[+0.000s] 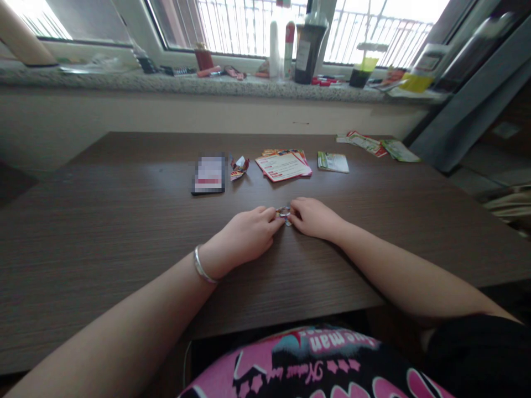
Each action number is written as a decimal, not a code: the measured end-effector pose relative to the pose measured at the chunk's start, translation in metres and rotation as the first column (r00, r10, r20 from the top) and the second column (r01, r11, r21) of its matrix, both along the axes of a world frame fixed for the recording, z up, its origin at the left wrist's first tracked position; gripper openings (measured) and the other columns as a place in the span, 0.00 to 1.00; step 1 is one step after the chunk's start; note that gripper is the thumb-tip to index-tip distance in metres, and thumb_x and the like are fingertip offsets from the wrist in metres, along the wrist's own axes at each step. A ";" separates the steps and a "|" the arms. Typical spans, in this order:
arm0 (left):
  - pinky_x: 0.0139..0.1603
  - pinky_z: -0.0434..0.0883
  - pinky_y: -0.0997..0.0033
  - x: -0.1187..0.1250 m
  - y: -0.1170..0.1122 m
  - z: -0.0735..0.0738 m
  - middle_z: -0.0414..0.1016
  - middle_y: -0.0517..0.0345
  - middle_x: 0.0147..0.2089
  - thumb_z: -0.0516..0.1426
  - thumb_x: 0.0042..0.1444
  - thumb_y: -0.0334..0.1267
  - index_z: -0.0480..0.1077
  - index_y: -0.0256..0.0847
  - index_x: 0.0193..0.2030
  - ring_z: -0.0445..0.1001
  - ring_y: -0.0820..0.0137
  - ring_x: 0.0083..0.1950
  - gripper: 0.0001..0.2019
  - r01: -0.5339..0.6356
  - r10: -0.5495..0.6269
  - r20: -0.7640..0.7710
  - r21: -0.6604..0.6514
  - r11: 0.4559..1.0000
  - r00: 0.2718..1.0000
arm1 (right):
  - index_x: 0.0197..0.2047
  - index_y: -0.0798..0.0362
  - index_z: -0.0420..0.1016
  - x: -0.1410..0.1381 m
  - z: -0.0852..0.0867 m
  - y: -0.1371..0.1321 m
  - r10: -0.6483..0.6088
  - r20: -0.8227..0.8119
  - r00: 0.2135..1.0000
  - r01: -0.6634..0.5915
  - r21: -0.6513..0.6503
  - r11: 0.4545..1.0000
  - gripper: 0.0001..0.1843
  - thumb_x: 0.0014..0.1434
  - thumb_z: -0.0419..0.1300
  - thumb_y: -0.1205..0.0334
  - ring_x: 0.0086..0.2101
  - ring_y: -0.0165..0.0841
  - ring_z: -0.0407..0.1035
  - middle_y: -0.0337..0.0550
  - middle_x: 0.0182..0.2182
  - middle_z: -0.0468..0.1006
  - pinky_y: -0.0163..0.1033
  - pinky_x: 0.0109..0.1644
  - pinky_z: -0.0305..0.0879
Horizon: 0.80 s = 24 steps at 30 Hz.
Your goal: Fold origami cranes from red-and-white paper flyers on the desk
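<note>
Mid-frame, the left hand (pixel 243 237) and right hand (pixel 315 217) each close their grip on a tiny folded wrapper (pixel 284 213), probably light, thin and crinkly, best pinched at its edges.

Matt wood-grain table (pixel 124 232), glossy paper leaflets (pixel 283 165), shiny metal bangle (pixel 202 267), speckled stone sill (pixel 207 84)

One left hand (pixel 243 237), one right hand (pixel 314 218), one paper scrap (pixel 284 213), one crumpled wrapper (pixel 239 166).
</note>
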<state>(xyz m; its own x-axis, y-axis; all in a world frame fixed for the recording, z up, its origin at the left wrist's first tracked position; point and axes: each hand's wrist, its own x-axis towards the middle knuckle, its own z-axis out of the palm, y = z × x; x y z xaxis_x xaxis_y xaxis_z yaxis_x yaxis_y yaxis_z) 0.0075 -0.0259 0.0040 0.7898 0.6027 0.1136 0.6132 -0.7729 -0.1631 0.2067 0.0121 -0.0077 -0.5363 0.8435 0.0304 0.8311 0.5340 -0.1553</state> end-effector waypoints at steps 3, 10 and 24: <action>0.45 0.70 0.64 0.000 0.000 -0.002 0.72 0.49 0.47 0.50 0.60 0.30 0.68 0.37 0.57 0.71 0.62 0.44 0.18 0.001 -0.001 -0.007 -0.001 1.000 1.000 | 0.32 0.54 0.70 -0.001 0.000 -0.001 -0.020 -0.008 1.000 0.020 -0.006 1.000 0.09 0.62 0.53 0.61 0.35 0.35 0.70 0.47 0.34 0.78 0.37 0.38 0.58; 0.47 0.68 0.60 0.001 -0.001 -0.009 0.72 0.49 0.47 0.48 0.63 0.31 0.69 0.38 0.55 0.71 0.61 0.47 0.17 -0.013 0.011 0.032 0.070 0.997 0.999 | 0.42 0.52 0.70 0.001 0.002 -0.008 -0.098 -0.038 0.994 0.098 -0.007 0.995 0.09 0.61 0.55 0.58 0.36 0.37 0.71 0.46 0.36 0.79 0.37 0.37 0.58; 0.46 0.66 0.62 -0.002 0.002 -0.007 0.73 0.50 0.45 0.50 0.63 0.32 0.71 0.43 0.55 0.72 0.62 0.46 0.16 -0.033 0.029 0.056 0.065 0.997 0.998 | 0.42 0.46 0.80 0.016 0.012 -0.013 0.166 0.089 0.982 -0.175 0.105 0.979 0.14 0.63 0.53 0.63 0.40 0.35 0.69 0.43 0.39 0.77 0.37 0.41 0.59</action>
